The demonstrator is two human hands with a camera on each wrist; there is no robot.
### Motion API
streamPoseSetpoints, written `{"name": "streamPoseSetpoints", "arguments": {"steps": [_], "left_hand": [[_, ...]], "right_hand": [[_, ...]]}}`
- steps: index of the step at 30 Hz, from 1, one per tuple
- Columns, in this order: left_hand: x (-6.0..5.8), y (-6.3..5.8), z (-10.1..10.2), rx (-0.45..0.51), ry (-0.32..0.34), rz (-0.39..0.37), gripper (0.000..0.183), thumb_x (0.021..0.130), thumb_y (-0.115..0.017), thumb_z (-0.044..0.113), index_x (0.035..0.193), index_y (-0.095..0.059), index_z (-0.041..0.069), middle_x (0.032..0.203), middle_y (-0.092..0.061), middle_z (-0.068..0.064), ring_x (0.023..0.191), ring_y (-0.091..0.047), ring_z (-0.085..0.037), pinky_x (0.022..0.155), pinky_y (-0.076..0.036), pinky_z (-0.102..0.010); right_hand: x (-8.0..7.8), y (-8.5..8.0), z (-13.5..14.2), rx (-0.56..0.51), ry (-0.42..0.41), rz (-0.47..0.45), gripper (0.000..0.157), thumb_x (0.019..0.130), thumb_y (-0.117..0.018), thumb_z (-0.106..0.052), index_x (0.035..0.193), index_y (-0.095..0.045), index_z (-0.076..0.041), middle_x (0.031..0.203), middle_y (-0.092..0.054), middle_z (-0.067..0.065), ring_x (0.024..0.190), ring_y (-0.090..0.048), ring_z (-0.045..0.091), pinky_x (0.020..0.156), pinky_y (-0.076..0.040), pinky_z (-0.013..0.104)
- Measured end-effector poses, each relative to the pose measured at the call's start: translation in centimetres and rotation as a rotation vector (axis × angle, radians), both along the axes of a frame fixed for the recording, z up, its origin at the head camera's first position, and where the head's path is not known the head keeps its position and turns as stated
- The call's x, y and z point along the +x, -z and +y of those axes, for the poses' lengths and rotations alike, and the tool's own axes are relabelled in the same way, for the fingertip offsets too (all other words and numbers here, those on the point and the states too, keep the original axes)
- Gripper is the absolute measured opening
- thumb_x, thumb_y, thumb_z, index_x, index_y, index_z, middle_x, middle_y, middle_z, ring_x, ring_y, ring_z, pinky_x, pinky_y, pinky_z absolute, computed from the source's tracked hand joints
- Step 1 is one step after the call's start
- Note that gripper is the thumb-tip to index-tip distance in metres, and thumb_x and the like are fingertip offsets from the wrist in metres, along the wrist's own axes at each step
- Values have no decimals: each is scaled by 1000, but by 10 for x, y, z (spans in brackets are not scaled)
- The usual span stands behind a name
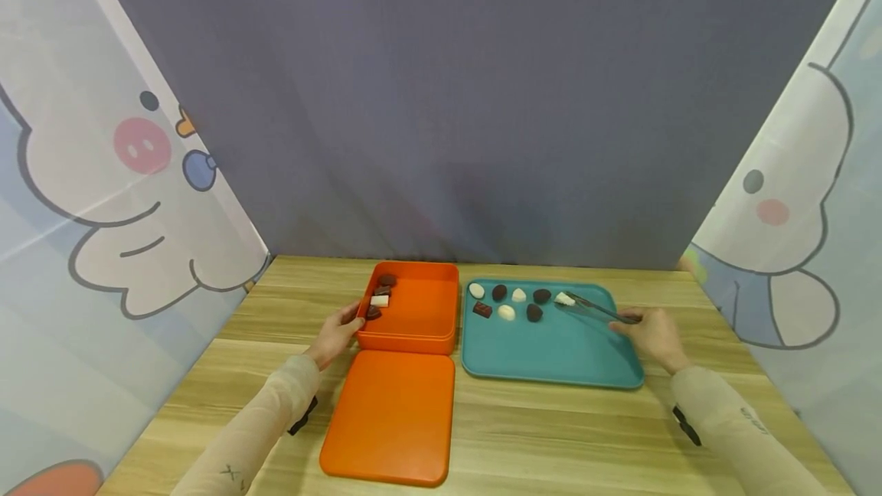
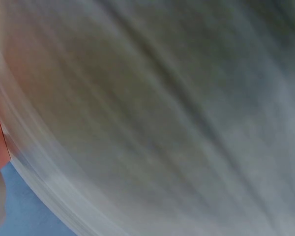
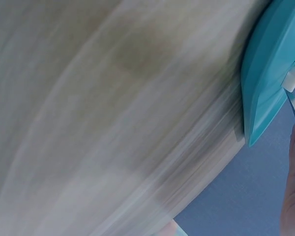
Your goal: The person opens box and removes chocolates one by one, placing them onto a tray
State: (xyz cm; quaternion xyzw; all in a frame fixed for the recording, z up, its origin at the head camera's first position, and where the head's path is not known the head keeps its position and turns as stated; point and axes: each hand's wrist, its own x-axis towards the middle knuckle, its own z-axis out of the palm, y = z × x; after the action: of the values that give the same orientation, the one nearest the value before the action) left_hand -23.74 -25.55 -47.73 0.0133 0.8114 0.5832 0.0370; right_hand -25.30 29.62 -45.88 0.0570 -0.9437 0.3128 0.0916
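- Far left: a cartoon-printed sheet [image 1: 103,174] stands beside the wooden table [image 1: 537,435].
- Your left hand [image 1: 336,335] grips the left wall of the orange box [image 1: 413,344] near its front corner; the left-wrist view catches only a sliver of it.
- Directly in front of the box, an orange panel [image 1: 389,416] lies flat on the table.
- Inside the box, along the left wall, far to near: a dark oval piece [image 1: 387,280], a small dark block [image 1: 382,291], a white block [image 1: 380,301], a dark piece [image 1: 373,313].
- Just right of the box: the teal tray [image 1: 544,358]. Back row, left to right: white oval [image 1: 476,291], dark oval [image 1: 499,292], white piece [image 1: 519,295], dark round piece [image 1: 542,295].
- Nearer row: red-brown block [image 1: 482,310], pale round piece [image 1: 506,312], dark piece [image 1: 534,313].
- At the right end of the back row, a ridged white piece [image 1: 564,299] sits between the tips of the tongs [image 1: 599,308]; you cannot tell whether it is lifted.
- Your right hand [image 1: 651,334] pinches the tongs' rear end, at the tray's right edge.
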Motion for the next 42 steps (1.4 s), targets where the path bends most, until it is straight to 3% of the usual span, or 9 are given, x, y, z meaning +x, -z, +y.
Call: {"name": "streamPoseSetpoints", "arguments": {"steps": [12, 21, 25, 31, 36, 42], "left_hand": [[-1, 1, -1, 22, 15, 11, 51, 98, -38, 9, 146, -20, 1, 145, -28, -24, 132, -31, -37, 107, -31, -50], [-2, 3, -2, 1, 16, 34, 50, 98, -40, 9, 145, -24, 1, 143, -33, -24, 131, -34, -36, 105, -35, -48], [-2, 3, -2, -11, 6, 38, 50, 97, -40, 8, 144, -25, 0, 143, -34, -25, 129, -36, -37, 103, -38, -45], [-1, 3, -2, -11, 8, 43, 49, 97, -40, 7, 144, -26, 0, 142, -36, -24, 128, -38, -36, 100, -40, -42], [0, 2, -2, -6, 0, 37, 50, 97, -40, 7, 144, -26, 1, 143, -34, -24, 129, -37, -36, 102, -38, -47], [1, 1, 0, -14, -7, 31, 49, 97, -40, 8, 144, -26, 2, 143, -34, -24, 127, -39, -37, 98, -42, -42]], "right_hand": [[5, -11, -2, -13, 12, -36, 46, 82, -68, -32, 110, -64, 5, 113, -60, 28, 104, -53, 48, 81, -47, 54], [8, -26, -14, -11, -21, -6, 51, 83, -66, -33, 116, -60, 6, 114, -59, 29, 103, -53, 47, 81, -46, 53], [8, -33, -25, -12, -30, 26, 49, 83, -68, -31, 115, -61, 6, 113, -60, 28, 100, -56, 43, 77, -48, 50], [7, -39, -46, -53, -62, 16, 51, 82, -68, -36, 115, -63, 2, 112, -61, 25, 91, -59, 32, 66, -47, 32], [8, -43, -70, -118, -100, -25, 53, 81, -68, -39, 118, -61, -1, 113, -62, 21, 91, -60, 30, 66, -50, 32], [9, -45, -99, -153, -134, -21, 49, 80, -69, -35, 117, -63, -3, 102, -68, 14, 84, -64, 24, 64, -52, 31]]}}
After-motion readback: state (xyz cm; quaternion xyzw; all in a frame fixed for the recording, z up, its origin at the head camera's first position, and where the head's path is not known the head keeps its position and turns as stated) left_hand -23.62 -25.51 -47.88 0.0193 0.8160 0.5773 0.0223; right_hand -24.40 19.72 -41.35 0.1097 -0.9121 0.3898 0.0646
